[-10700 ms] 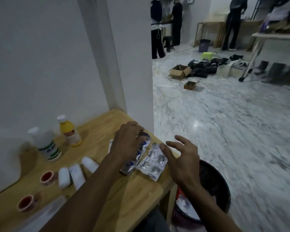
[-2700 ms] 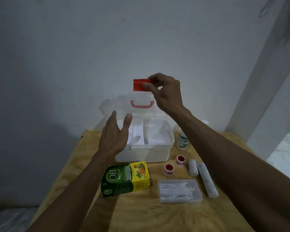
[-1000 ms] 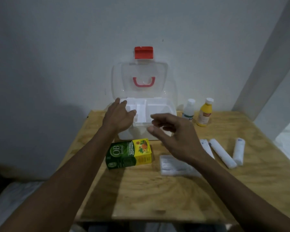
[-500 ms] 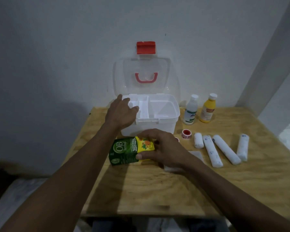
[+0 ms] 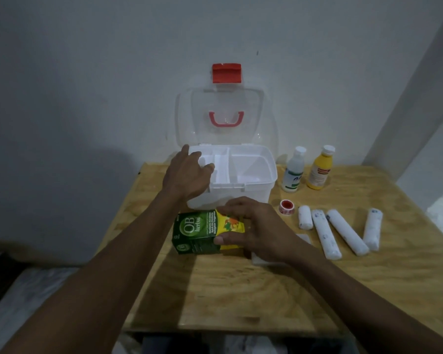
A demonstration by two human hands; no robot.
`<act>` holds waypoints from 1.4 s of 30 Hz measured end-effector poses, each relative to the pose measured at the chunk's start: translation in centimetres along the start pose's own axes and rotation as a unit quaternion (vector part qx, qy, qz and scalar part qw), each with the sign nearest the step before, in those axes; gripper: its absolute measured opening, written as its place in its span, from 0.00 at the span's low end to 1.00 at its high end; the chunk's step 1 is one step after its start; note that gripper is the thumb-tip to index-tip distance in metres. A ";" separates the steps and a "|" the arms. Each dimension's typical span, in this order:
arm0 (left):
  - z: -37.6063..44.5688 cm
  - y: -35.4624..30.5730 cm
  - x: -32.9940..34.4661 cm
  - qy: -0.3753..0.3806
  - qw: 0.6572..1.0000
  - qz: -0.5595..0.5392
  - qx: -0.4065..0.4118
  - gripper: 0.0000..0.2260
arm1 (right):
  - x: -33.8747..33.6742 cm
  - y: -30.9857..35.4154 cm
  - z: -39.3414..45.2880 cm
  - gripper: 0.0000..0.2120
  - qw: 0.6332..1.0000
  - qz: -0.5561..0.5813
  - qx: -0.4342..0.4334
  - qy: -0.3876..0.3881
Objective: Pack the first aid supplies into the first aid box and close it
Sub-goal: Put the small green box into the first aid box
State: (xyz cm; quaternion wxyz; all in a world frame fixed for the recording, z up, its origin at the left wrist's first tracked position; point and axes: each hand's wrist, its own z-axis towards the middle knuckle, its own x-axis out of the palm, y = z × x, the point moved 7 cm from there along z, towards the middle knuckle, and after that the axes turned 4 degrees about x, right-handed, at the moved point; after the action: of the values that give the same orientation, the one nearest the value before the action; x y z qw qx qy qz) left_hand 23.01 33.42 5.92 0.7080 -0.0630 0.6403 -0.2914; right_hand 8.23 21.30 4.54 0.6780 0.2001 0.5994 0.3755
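Box (image 5: 253, 185) open, centre frame, looks empty. Right hand (image 5: 256, 226) fingers clamping green carton (image 5: 202, 231); left hand (image 5: 187, 175) spread on rim. 4 rolls (image 5: 343, 231), 2 bottles (image 5: 307, 169) unpacked.

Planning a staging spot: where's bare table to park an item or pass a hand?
Free: the near strip of the table between both forearms, and the far right corner beyond the bandage rolls. Crowded: around the first aid box, green carton, tape roll and bottles.
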 end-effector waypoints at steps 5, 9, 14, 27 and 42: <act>0.0 0.0 -0.1 0.002 1.000 0.000 0.000 0.27 | -5.5 1.0 -2.0 0.29 0.999 -0.007 -0.002 -0.041; -0.1 -0.1 -0.2 0.003 1.000 0.006 0.025 0.27 | -11.8 2.1 -1.1 0.32 0.994 -0.063 0.002 -0.091; -0.3 -0.1 -0.2 -0.016 1.000 0.009 0.019 0.26 | -16.5 1.1 3.5 0.33 0.983 -0.152 0.039 -0.095; -0.2 0.2 0.0 -0.019 1.000 0.000 0.021 0.25 | -11.2 -1.5 12.2 0.28 0.943 -0.320 0.061 0.073; 0.0 0.4 0.3 -0.018 1.000 0.004 0.018 0.24 | -7.4 -4.0 13.4 0.30 0.945 -0.267 0.098 0.159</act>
State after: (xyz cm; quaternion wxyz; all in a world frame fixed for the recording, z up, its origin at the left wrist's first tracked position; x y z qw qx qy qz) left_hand 23.12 33.57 5.45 0.7214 -0.0524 0.6226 -0.2987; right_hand 22.22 15.59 9.25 0.6268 0.0357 0.7644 0.1471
